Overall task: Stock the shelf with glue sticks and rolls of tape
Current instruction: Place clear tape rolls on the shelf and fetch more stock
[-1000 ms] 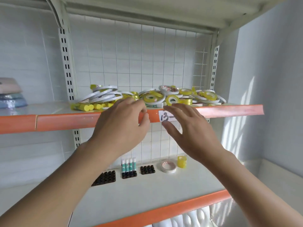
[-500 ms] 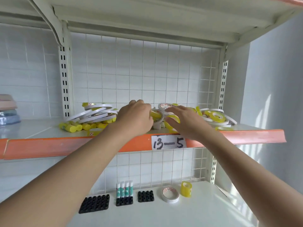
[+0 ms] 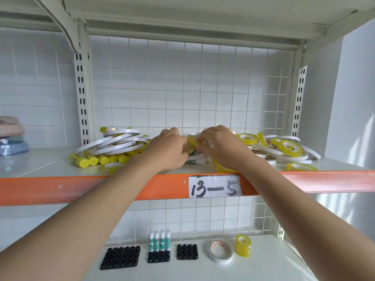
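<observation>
A heap of white and yellow tape rolls and yellow-capped glue sticks covers the upper shelf. Both my hands reach into the middle of the heap. My left hand and my right hand meet around a clear yellow tape roll, fingers curled on it from either side. On the lower shelf stand several white-and-green glue sticks in a black holder, a white tape roll and a yellow tape roll.
The upper shelf has an orange front lip with a paper label "13-5". Two more black holders sit on the lower shelf. A wire grid back panel closes the rear. Stacked pastel items lie far left.
Both hands moved up from in front of the shelf lip into the heap and closed on the yellow tape roll. The view rose and drew closer to the upper shelf.
</observation>
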Action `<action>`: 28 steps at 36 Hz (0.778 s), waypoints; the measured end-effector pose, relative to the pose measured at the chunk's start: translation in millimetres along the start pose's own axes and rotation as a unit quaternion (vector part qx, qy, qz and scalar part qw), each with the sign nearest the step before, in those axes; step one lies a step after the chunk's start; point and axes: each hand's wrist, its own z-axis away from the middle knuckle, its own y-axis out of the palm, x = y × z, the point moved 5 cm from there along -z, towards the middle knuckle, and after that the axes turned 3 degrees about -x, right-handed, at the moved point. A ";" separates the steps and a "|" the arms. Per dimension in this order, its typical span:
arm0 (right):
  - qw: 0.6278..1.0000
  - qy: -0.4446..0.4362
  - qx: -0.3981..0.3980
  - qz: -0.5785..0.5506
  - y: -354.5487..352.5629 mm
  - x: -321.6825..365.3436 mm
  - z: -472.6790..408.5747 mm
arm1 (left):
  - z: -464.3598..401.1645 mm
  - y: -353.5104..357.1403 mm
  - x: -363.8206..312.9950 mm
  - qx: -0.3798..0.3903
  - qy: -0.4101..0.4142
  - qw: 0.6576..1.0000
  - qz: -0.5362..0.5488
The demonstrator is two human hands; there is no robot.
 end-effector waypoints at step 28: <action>0.974 0.048 -0.218 -0.041 -56.4 94.1 151.4 | 164.9 -53.7 -24.2 -0.234 0.108 0.949 0.182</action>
